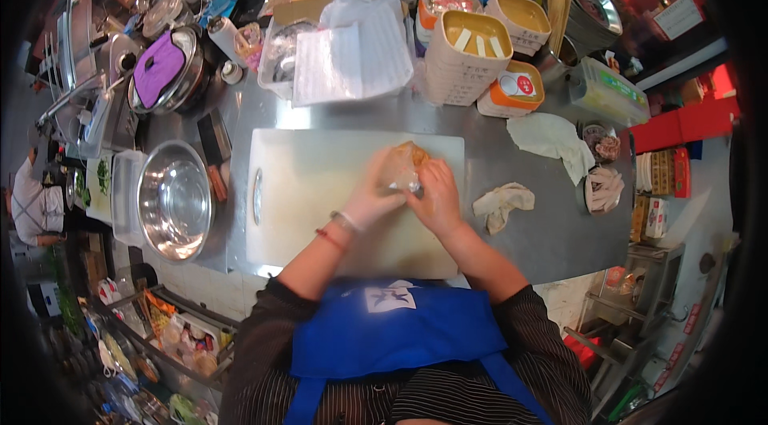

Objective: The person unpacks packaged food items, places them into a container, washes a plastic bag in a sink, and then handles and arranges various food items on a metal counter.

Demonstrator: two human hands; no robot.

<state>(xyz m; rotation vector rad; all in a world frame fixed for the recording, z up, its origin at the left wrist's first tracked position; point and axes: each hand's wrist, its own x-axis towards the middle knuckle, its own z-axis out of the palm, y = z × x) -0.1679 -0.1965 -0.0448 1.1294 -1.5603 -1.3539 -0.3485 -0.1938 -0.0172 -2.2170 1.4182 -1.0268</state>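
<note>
Above a white cutting board, both hands grip a clear plastic bag with orange-brown contents. My left hand, in a thin translucent glove, holds the bag's left side and underside. At its right edge, the fingers of my right hand pinch the plastic; this hand looks bare. What exactly fills the bag cannot be told. Right of the board, a crumpled whitish cloth lies on the steel table.
A steel bowl and a cleaver lie left of the board. Behind it stand a plastic-wrapped tray and stacked containers. At right are a larger cloth and a bowl of pale strips. Another person stands far left.
</note>
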